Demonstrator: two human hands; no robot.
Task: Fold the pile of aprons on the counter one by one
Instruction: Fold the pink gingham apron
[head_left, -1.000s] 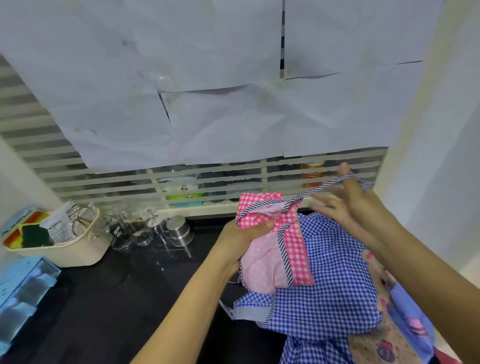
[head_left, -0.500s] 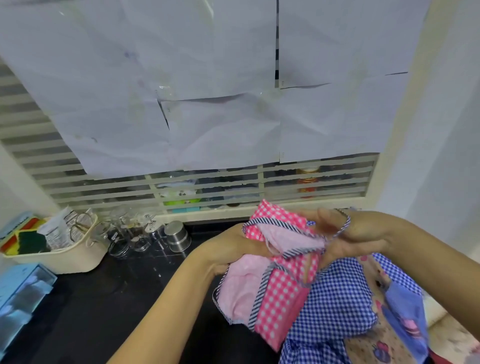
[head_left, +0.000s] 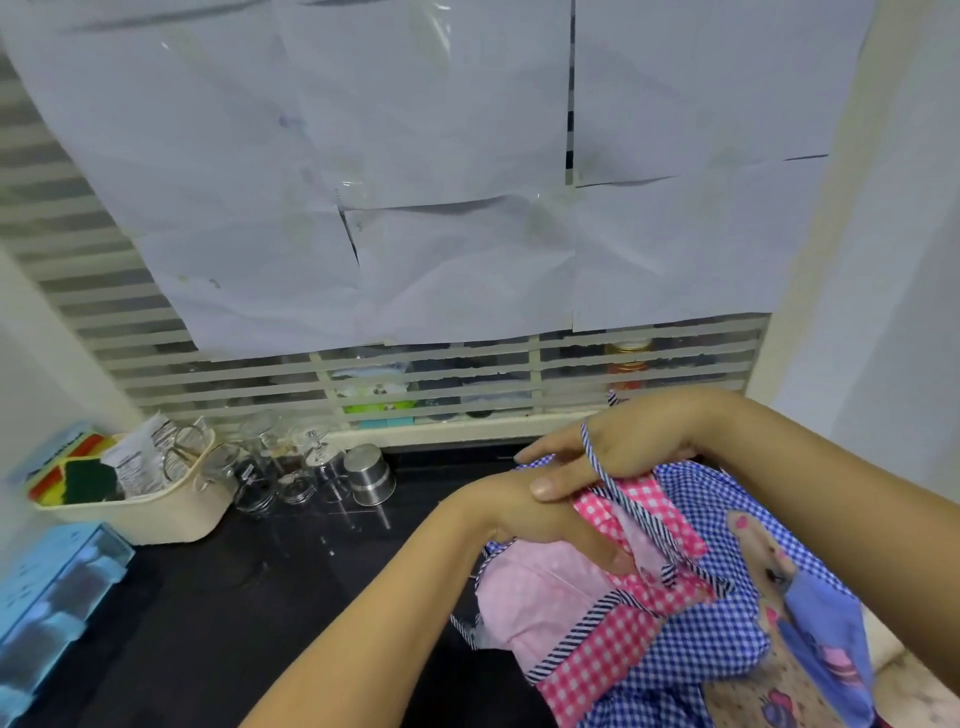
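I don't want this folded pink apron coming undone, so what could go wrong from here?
The striped strap is looped over a finger of the right hand; it could snag there or slip off, loosening the wrap. The left hand holds the folded pink apron over the blue checked apron; letting go might let the folds spring open. Glass jars and a steel cup stand nearby on the counter; a swinging strap might hit them.
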